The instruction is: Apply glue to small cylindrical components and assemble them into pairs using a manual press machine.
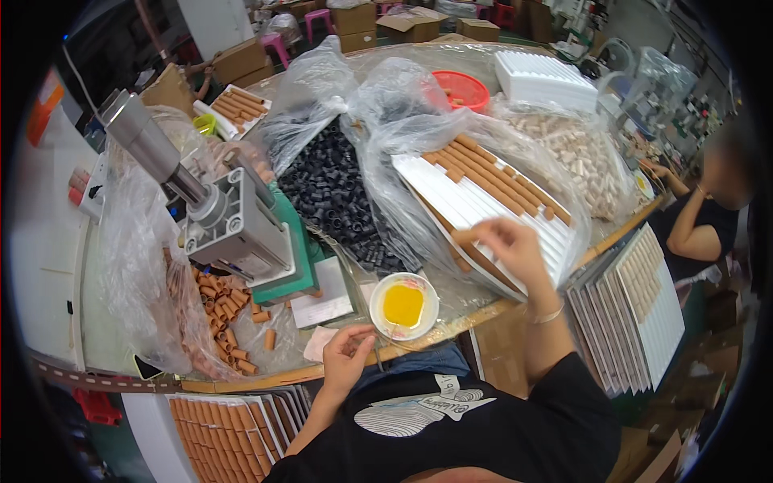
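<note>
My right hand is over the lower left part of a white ridged tray. Its fingers pinch a short brown tube. Rows of similar brown tubes lie in the grooves along the tray's far and right side. My left hand is at the table's near edge, its fingers loosely curled and the thumb apart, with nothing visible in it. Just right of it stands a white bowl with yellow liquid inside. A pale scrap of paper lies beside the left hand.
A grey metal press on a green base stands left of the bowl. Loose orange-brown tubes, black fittings and beige pieces lie in heaps with plastic sheeting. Stacked trays stand at right, near another person.
</note>
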`<move>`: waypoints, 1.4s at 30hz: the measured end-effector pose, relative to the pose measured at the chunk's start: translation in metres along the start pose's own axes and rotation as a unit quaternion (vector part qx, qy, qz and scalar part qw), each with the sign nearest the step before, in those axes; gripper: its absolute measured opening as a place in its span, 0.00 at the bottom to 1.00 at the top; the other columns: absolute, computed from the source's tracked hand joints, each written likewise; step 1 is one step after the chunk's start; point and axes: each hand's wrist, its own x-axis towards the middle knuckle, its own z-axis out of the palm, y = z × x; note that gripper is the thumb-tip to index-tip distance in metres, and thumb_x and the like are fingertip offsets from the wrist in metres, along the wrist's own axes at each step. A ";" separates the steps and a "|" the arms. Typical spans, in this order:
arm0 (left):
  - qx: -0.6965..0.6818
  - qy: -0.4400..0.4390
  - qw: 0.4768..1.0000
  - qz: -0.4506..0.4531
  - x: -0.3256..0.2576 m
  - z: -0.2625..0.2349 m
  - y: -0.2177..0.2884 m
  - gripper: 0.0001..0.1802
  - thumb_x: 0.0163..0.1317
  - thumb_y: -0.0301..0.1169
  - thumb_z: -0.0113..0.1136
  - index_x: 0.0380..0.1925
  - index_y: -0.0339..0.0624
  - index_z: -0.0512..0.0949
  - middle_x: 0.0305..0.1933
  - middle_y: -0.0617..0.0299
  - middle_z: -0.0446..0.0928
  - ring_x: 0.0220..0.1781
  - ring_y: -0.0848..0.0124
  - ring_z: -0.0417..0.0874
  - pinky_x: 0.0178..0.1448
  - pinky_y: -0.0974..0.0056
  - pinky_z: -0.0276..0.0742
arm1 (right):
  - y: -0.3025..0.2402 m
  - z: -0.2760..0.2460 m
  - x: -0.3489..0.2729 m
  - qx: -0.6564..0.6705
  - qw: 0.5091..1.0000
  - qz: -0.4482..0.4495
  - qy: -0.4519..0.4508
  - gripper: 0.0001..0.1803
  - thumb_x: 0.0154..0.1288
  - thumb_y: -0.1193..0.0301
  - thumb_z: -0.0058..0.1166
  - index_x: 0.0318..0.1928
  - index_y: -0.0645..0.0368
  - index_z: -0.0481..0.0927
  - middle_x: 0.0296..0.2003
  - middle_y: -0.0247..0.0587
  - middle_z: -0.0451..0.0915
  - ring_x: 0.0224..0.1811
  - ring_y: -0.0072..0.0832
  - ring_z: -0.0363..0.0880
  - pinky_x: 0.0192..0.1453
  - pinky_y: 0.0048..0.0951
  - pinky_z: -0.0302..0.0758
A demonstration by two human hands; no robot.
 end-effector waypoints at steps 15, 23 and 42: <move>0.201 0.332 0.917 0.095 -0.049 -0.054 -0.063 0.05 0.65 0.22 0.54 0.29 0.35 0.76 0.27 0.62 0.77 0.26 0.79 0.76 0.30 0.74 0.71 | -0.006 -0.008 0.143 -0.168 0.978 -0.096 -0.083 0.13 0.62 0.70 0.59 0.42 0.66 0.82 0.33 0.39 0.85 0.29 0.19 0.78 0.36 0.23 0.74; 0.098 0.273 0.957 -0.015 -0.032 -0.072 -0.038 0.04 0.64 0.23 0.57 0.31 0.39 0.73 0.24 0.65 0.76 0.23 0.80 0.74 0.27 0.76 0.68 | -0.015 -0.045 0.003 -0.128 0.977 -0.019 0.171 0.07 0.61 0.74 0.60 0.39 0.63 0.84 0.28 0.34 0.83 0.25 0.14 0.75 0.31 0.18 0.71; 0.072 0.258 0.961 0.067 -0.037 -0.067 -0.045 0.08 0.70 0.28 0.51 0.43 0.35 0.72 0.32 0.63 0.74 0.30 0.80 0.74 0.34 0.75 0.72 | 0.033 -0.017 -0.092 -0.248 0.940 0.045 0.232 0.10 0.58 0.68 0.61 0.38 0.59 0.84 0.33 0.44 0.84 0.32 0.34 0.81 0.40 0.30 0.76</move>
